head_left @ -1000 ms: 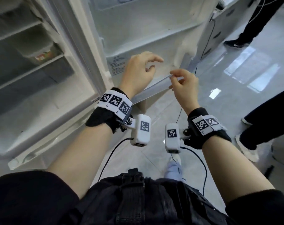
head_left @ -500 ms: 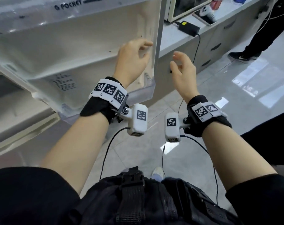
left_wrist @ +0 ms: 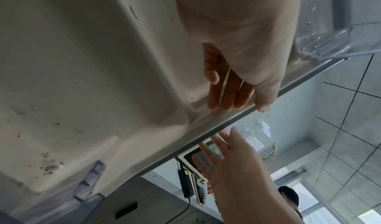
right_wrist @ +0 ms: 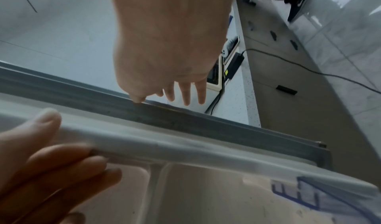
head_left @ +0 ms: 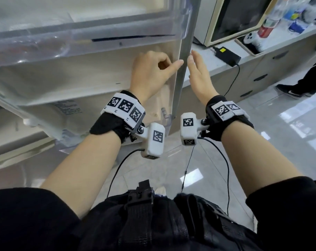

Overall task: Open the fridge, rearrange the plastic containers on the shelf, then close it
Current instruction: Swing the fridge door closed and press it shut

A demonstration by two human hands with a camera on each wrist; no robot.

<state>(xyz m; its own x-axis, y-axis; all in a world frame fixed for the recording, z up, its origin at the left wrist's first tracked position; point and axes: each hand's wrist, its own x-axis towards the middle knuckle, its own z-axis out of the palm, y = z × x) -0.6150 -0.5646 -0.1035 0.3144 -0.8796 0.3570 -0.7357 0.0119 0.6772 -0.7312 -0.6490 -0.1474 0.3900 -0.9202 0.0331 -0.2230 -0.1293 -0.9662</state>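
Note:
The fridge door (head_left: pixel 81 78) stands swung out, its cream inner liner facing me, with a clear door bin (head_left: pixel 63 38) across the top. My left hand (head_left: pixel 153 69) lies against the inner liner beside the grey door edge (head_left: pixel 182 69). Its fingers (left_wrist: pixel 224 94) rest on the liner, and its thumb reaches to the edge. My right hand (head_left: pixel 198 73) is on the outer side of that edge with fingers straight. Its thumb (right_wrist: pixel 138 98) touches the grey edge (right_wrist: pixel 185 120). No plastic containers are in view.
Right of the door runs a counter with a microwave (head_left: pixel 235 17), a black power adapter (head_left: pixel 227 55), a white controller (head_left: pixel 253 40) and bottles (head_left: pixel 267 24). Grey drawers (head_left: pixel 260 77) sit below. Another person's shoe (head_left: pixel 296 89) is on the glossy floor at far right.
The view has turned from the fridge shelves to the door. Both hands have risen to the door's free edge, the left on its inner side, the right opening flat on its outer side.

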